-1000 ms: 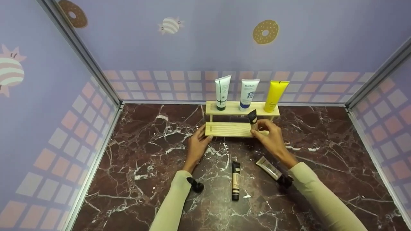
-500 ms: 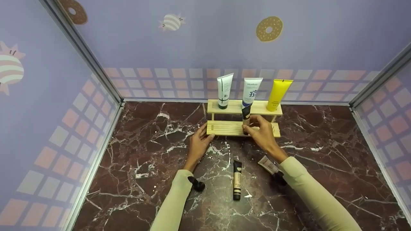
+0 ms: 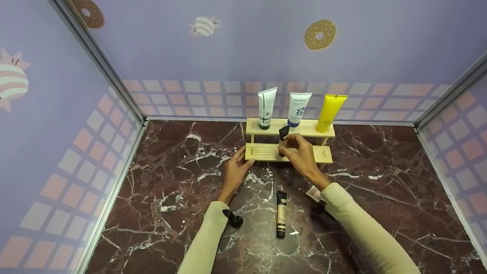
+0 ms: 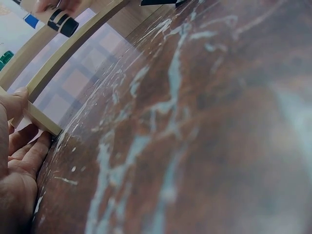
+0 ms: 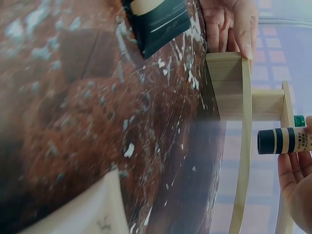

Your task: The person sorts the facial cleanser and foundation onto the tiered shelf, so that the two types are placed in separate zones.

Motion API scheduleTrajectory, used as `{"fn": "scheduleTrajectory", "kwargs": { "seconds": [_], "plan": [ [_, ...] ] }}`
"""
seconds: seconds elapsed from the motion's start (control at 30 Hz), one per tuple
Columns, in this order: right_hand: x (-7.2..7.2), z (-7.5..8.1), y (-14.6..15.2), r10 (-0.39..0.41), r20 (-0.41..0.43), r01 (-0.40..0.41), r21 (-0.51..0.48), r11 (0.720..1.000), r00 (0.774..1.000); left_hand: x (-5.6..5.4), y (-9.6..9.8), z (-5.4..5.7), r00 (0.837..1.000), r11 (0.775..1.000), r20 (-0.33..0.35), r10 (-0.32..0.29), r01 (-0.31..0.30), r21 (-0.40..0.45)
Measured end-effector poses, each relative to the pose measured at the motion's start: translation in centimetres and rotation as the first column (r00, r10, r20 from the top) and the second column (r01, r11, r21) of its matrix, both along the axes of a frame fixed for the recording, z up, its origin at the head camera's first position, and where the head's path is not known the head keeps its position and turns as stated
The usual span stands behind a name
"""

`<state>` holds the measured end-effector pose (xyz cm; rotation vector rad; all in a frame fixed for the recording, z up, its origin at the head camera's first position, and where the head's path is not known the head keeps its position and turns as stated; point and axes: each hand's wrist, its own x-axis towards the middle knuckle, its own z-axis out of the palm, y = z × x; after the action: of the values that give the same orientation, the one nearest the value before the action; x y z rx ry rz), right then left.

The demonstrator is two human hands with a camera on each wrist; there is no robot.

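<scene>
A two-tier wooden display rack [image 3: 262, 152] stands near the back wall. My left hand [image 3: 234, 173] holds the left end of its lower shelf, thumb at the front edge and fingers along the side. My right hand [image 3: 303, 155] pinches a small cosmetic tube [image 3: 283, 137], beige with black ends, upright and cap down over the lower shelf. In the right wrist view its striped black cap [image 5: 271, 142] sits close over the shelf. On the upper shelf stand a white-and-green tube [image 3: 266, 108], a white-and-blue tube [image 3: 298, 108] and a yellow tube [image 3: 330, 113].
A beige-and-black tube [image 3: 281, 215] lies on the dark marbled tabletop [image 3: 167, 182] in front of the rack. Another pale tube [image 3: 314, 193] lies to its right, partly hidden under the right sleeve. Patterned panels wall in the back and both sides.
My right hand has carried the small tube leftward along the lower shelf, from its right part to near the middle. My left hand stays at the rack's end.
</scene>
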<state>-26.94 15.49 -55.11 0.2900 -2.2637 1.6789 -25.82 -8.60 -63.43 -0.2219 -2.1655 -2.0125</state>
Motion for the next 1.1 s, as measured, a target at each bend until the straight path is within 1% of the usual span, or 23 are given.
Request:
{"fn": "scheduleTrajectory", "kwargs": {
  "seconds": [0.13,0.33,0.6,0.73,0.83,1.1],
  "plan": [
    [-0.3,0.0,-0.9,-0.015,0.019,0.015,0.017,1.0,1.0,0.0,0.0,0.0,1.0,1.0,-0.001,-0.001,0.001,0.011],
    [-0.7,0.2,-1.8,0.011,0.009,-0.012,0.018,1.0,1.0,0.2,-0.1,0.1,1.0,1.0,0.014,0.008,-0.009,0.023],
    [-1.1,0.2,-2.9,0.038,0.003,-0.038,0.024,0.999,0.999,0.1,-0.1,0.1,1.0,1.0,0.02,-0.002,0.002,-0.025],
    [-1.2,0.1,-3.4,0.046,-0.004,-0.046,0.046,0.998,0.999,0.0,-0.1,0.1,1.0,1.0,0.027,0.001,-0.001,-0.029],
    [-1.2,0.1,-3.7,0.048,-0.006,-0.048,0.067,0.997,0.999,0.0,-0.1,0.0,1.0,1.0,0.023,0.002,-0.002,-0.025],
    [-1.3,-0.1,-4.3,0.06,-0.01,-0.059,0.078,0.995,0.998,-0.1,-0.1,-0.1,1.0,1.0,0.005,0.009,-0.009,-0.014]
  ]
}}
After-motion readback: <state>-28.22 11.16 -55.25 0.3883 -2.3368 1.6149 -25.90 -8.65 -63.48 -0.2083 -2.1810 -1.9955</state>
